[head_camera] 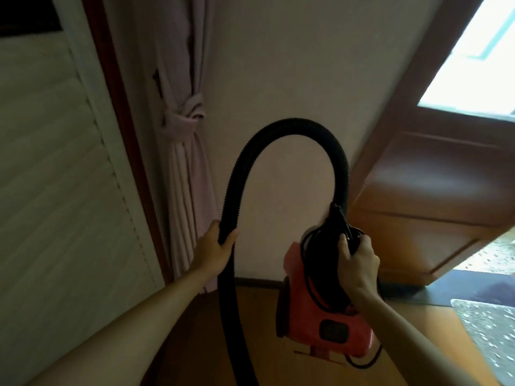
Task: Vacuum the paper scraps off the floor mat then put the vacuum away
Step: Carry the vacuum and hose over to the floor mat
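Observation:
A red canister vacuum [326, 321] with a black top hangs above the wooden floor, close to the wall. My right hand [358, 260] grips the black carry handle on its top. A black ribbed hose [292, 126] arches up from the vacuum's top and comes down on the left. My left hand [216, 246] grips the hose where it descends. The hose's lower end runs out of view at the bottom. A black power cord dangles under the vacuum. At the lower right lies a speckled grey floor mat [490, 330]; I see no paper scraps.
A tied-back pink curtain [184, 151] hangs beside a slatted white shutter [55, 190] on the left. An open wooden door [434, 196] with a bright glass pane stands to the right. A dark doormat [468, 285] lies at the doorway. The pale wall is straight ahead.

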### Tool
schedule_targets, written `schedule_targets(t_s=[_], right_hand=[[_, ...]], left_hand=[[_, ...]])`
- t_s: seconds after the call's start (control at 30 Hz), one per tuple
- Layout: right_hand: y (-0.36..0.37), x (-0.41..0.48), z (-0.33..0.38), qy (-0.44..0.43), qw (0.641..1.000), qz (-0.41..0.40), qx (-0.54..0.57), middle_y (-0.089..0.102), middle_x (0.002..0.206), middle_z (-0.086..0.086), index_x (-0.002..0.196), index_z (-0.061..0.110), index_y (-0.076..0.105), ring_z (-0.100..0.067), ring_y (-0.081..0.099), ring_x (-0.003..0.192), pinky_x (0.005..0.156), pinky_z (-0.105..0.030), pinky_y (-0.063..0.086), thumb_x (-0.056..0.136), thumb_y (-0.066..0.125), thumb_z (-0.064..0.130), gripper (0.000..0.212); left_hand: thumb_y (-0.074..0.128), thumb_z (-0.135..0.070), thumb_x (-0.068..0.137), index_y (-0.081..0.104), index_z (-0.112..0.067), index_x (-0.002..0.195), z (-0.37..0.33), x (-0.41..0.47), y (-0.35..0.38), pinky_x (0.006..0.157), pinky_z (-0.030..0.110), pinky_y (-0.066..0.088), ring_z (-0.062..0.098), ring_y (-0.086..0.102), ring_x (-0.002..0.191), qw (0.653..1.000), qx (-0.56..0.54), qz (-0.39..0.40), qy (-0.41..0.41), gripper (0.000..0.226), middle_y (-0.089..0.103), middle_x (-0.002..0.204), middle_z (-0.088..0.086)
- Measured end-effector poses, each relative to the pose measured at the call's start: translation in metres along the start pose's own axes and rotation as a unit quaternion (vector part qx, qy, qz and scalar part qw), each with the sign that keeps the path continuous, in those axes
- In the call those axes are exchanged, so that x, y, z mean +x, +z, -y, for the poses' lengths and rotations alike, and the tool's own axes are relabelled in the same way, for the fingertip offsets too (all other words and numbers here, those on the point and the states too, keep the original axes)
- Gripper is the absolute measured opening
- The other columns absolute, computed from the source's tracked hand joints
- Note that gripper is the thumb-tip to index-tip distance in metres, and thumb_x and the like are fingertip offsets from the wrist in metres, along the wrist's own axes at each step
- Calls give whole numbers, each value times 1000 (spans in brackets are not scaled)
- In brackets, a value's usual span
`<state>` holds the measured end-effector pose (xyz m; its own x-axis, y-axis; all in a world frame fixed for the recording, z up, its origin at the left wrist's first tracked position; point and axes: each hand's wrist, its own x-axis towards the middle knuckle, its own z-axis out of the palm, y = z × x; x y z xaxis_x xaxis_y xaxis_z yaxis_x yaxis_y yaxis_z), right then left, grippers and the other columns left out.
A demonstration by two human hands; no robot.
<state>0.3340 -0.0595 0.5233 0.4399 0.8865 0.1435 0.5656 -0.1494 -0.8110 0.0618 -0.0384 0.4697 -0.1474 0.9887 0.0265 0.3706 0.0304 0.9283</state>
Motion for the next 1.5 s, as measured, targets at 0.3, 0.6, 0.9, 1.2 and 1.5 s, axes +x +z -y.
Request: schedule_targets(t_s=[0.3,0.6,0.9,1.2,1.5], right_hand=[[-131,52,40,8,996,-93,12,60,89,-9,113,1,48,-26,62,77,54,-28,46,100,49,31,32],[-262,97,26,43,981,-187,-2,67,107,-22,113,0,53,-40,62,102,82,-36,46,99,51,30,33],[-392,129,-23,85,962,-259,-34,68,104,-20,108,3,55,-38,64,96,75,-34,47,98,53,35,33],[-504,138,-85,113,937,-326,-56,68,95,-18,103,7,55,-41,65,84,72,-51,56,95,54,39,33],[-588,137,-148,162,900,-399,-68,65,88,-14,95,15,52,-40,67,76,64,-55,57,92,52,46,32]], left_hand=[[53,-46,99,53,-22,113,-161,29,45,58,18,45,4,59,75,995,50,40,77,28,60,90,-11],[56,-44,98,55,-19,111,-294,41,148,59,27,44,18,60,75,984,83,58,145,29,60,84,-7],[59,-44,96,58,-18,108,-400,19,272,75,34,48,31,65,89,972,94,105,188,29,67,85,0],[56,-46,97,54,-17,119,-471,-20,385,78,36,47,35,64,93,958,88,170,213,36,68,104,14],[57,-38,98,55,-18,121,-526,-57,499,72,33,43,31,61,85,931,71,252,254,31,69,106,16]])
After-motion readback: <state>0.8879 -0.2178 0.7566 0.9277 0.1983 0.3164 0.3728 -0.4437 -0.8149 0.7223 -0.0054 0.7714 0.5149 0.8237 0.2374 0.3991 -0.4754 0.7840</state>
